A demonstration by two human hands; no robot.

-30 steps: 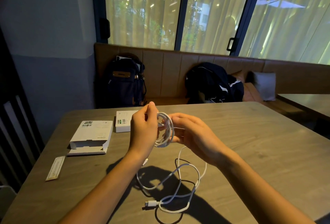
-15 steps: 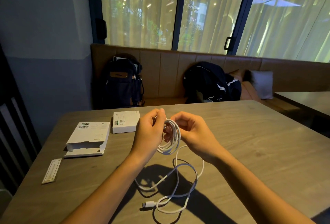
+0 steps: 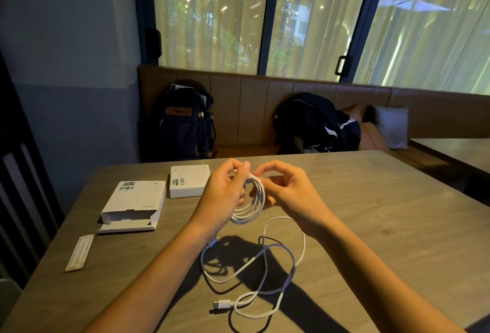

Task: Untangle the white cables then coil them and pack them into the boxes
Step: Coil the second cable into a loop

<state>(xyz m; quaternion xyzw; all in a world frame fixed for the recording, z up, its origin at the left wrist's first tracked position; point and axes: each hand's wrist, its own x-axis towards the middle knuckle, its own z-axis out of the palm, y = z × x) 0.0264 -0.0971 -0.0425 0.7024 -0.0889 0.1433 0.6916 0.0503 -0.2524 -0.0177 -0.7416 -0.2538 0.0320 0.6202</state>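
While the coil (image 3: 252, 204) is clasped by the left hand (image 3: 225, 196), loops are best laid evenly by the right hand (image 3: 290, 192), its grip pinching the white cable (image 3: 303, 242).

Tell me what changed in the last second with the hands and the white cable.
The right hand shifted its fingers from the side of the coil up to its top, close to the fingertips of the left hand. The coil now hangs looser. The left hand kept its grip. The loose cable, its connector, the open box and the closed box stayed on the table.
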